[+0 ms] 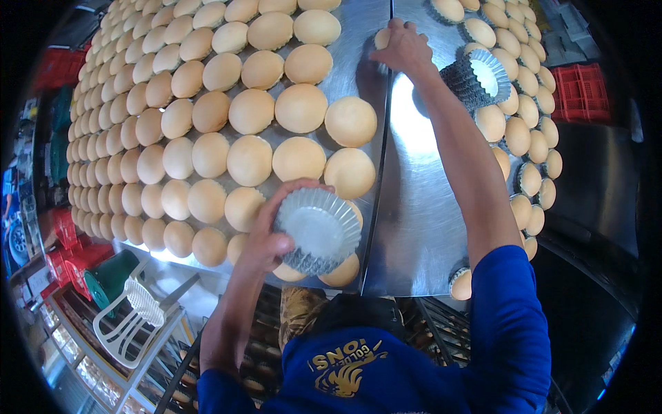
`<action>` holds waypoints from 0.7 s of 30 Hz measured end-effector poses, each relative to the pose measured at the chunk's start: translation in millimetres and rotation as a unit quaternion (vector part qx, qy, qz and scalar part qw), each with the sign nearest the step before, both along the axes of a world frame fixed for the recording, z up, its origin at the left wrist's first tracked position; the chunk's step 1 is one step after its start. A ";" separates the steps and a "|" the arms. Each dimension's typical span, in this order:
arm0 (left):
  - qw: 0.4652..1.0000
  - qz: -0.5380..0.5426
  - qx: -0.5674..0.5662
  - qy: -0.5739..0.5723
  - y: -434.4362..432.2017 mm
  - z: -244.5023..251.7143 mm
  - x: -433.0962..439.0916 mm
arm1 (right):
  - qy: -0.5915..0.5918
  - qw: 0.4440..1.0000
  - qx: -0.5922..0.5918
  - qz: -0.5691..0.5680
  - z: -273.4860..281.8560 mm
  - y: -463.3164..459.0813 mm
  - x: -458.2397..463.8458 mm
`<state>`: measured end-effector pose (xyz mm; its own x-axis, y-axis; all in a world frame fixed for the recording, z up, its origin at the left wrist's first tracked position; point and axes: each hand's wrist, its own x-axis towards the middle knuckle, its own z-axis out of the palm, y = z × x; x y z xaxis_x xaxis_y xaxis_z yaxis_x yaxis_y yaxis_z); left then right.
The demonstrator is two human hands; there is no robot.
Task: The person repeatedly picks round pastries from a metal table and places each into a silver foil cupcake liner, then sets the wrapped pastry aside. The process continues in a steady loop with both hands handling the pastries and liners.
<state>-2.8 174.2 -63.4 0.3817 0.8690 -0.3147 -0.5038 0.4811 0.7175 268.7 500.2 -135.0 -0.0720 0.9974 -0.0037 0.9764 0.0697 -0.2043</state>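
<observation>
My left hand (271, 233) grips a stack of fluted metal baking tins (318, 227), tilted so the empty inside of the top tin faces me. The stack hangs over the near rows and covers parts of several round golden buns (350, 121). Farther off, my right hand (406, 49) has its thumb and fingers around a single bun (382, 39) above the seam between two metal tabletops. My fingers hide much of that bun. Beside my right forearm, a second stack of fluted tins (478, 80) lies on its side against other buns.
Rows of buns cover the left metal tabletop (357, 67). More buns (517, 137) crowd the right side of the other tabletop (419, 222), and one (460, 284) sits by its near edge. A white plastic chair (139, 302), green bin (106, 279) and red crates (582, 93) stand around.
</observation>
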 end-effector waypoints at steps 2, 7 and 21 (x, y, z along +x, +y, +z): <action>1.000 -0.007 -0.019 -0.003 5.9 2.7 1.9 | 0.031 0.999 -0.033 0.016 14.3 -23.8 -7.1; 0.997 -0.036 -0.061 -0.020 32.5 -6.9 13.2 | 0.401 0.877 -0.234 0.121 96.0 -106.5 -1.1; 0.992 -0.083 -0.079 -0.058 100.9 8.9 -17.6 | 0.448 0.792 -0.343 0.233 142.8 -164.5 -61.1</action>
<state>-20.5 275.1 -54.5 0.5570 0.7341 -0.3884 -0.4825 0.6667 0.5682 207.6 335.7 7.8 -0.7115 0.6471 -0.2738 0.3200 -0.0485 -0.9462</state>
